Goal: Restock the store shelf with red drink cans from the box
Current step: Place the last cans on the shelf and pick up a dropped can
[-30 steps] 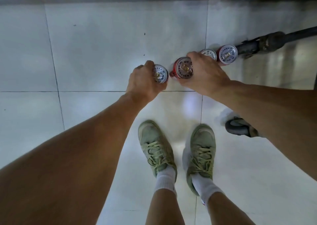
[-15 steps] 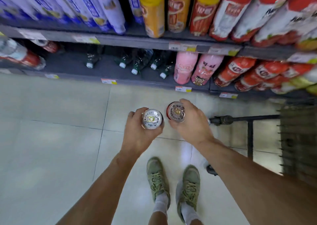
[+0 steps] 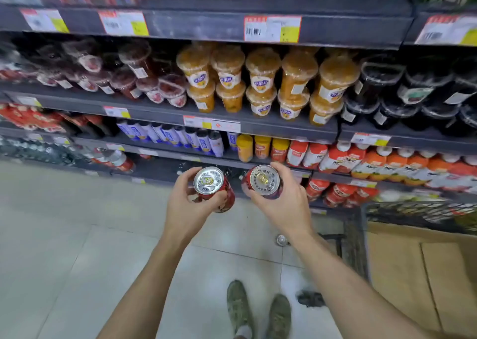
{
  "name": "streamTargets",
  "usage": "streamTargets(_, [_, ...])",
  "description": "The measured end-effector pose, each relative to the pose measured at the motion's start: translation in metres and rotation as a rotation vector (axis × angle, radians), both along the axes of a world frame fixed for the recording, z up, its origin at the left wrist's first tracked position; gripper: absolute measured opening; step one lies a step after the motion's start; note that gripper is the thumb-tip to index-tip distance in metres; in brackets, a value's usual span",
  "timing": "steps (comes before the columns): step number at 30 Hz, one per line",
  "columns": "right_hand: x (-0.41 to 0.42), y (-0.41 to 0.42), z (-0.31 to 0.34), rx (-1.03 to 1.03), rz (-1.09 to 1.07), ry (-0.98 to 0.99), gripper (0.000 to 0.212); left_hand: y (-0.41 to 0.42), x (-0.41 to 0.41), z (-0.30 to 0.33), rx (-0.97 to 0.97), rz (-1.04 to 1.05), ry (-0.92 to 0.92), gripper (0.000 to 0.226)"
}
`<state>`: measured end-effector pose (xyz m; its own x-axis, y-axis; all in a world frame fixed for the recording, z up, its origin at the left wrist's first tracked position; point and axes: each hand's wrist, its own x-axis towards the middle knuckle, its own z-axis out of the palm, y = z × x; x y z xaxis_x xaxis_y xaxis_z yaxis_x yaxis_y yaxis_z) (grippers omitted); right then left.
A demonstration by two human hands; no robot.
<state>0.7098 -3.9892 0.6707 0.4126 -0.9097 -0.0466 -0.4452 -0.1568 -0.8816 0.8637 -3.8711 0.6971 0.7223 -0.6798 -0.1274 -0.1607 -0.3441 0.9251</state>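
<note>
Two red cans in hand, shelf slot not yet reached.

We note the left hand (image 3: 189, 204) with fingers and thumb curled round one red can (image 3: 214, 189), and the right hand (image 3: 281, 204) likewise wrapped round a second red can (image 3: 263, 182). Both cans are held near upright, lids up, close together in front of the lower shelves (image 3: 165, 168), apart from any shelf surface. We judge the side grip keeps the bases free for setting down. The cardboard box (image 3: 413, 274) sits at lower right inside a wire cart (image 3: 356, 251).
</note>
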Motion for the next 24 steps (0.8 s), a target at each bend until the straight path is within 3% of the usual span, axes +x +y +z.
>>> streamTargets(7, [0.010, 0.011, 0.116, -0.088, 0.007, -0.267, 0.062, 0.021, -0.003, 0.118, -0.194, 0.061, -0.093, 0.048])
streamTargets(13, [0.034, 0.016, 0.174, -0.064, 0.074, -0.413, 0.062, 0.022, 0.001, 0.173, -0.285, 0.043, -0.146, 0.048])
streamTargets(24, [0.094, -0.005, 0.224, -0.063, 0.067, -0.418, 0.070, -0.006, 0.071, 0.226, -0.345, -0.038, -0.211, 0.042])
